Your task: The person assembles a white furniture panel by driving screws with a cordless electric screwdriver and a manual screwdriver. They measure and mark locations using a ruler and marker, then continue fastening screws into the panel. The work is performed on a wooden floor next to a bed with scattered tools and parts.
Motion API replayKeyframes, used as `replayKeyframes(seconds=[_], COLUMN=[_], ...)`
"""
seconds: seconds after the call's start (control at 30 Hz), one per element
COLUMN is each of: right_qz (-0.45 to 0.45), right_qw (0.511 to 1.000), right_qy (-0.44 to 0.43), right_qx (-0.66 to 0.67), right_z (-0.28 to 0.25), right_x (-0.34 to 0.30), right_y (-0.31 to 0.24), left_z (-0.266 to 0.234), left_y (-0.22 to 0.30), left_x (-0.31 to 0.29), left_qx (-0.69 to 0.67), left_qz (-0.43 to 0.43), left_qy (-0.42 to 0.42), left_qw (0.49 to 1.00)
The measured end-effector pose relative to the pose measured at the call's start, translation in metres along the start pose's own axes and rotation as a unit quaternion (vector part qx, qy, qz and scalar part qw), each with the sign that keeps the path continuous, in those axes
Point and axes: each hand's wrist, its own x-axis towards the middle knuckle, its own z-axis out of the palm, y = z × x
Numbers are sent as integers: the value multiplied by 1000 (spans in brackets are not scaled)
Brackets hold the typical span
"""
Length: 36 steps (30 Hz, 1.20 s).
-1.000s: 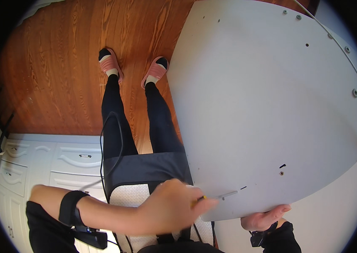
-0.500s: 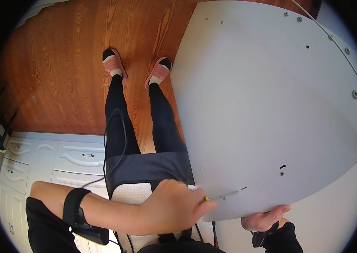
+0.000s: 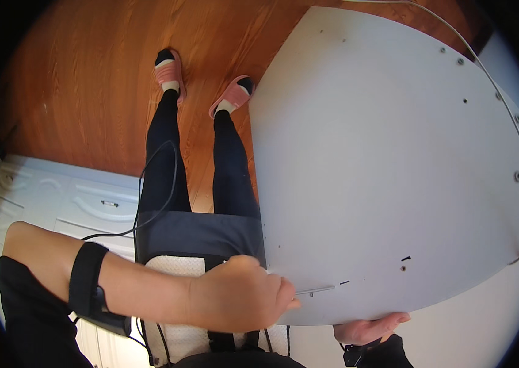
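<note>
My left hand (image 3: 244,294) is closed around a screwdriver (image 3: 316,289), its handle hidden in my fist and its thin metal shaft pointing right. The shaft lies low over the large white panel (image 3: 370,159), close to a small hole and a short dark slot near the panel's near edge. I cannot tell whether the tip touches the surface. Beneath that edge, my right hand (image 3: 370,330) grips the panel, with part of the fingers hidden behind it.
Round metal fittings (image 3: 518,176) line the panel's far right side, and a white cable (image 3: 480,58) curves past them. White drawers (image 3: 87,199) stand at left. A black cable (image 3: 173,184) loops over my leg. My slippered feet rest on the wooden floor (image 3: 87,92).
The whole view has shifted, so the panel's far right side sits lower in it. My left hand still holds the screwdriver near the same spot, and my right hand stays at the panel's edge.
</note>
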Motion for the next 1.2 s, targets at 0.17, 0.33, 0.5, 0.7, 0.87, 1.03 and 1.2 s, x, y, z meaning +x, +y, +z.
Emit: replayKeyframes(seconds=[0.17, 0.33, 0.5, 0.7, 0.87, 1.03, 1.2], right_qz=[-7, -8, -93, -326, -250, -270, -372], right_qw=[1000, 1000, 992, 871, 947, 888, 837], right_qy=[2, -11, 48, 63, 2, 61, 9], right_qx=[-9, -1, -74, -363, -204, -368, -401], right_z=[2, -5, -19, -40, -56, -44, -34], right_x=[2, 4, 1, -7, -10, -11, 2], right_y=[-3, -5, 9, 27, 33, 30, 12], left_z=[-12, -22, -23, -20, -18, -17, -23], left_y=[10, -1, -22, -13, -10, -3, -1], left_x=[7, 8, 11, 15, 11, 0, 7], left_qx=[-414, -178, 104, -486, -435, 70, -135], left_qz=[-319, -116, 154, -340, -263, 86, -105], left_qy=[-89, -81, -8, -170, -100, -11, -64], left_qw=[847, 974, 983, 787, 856, 994, 983])
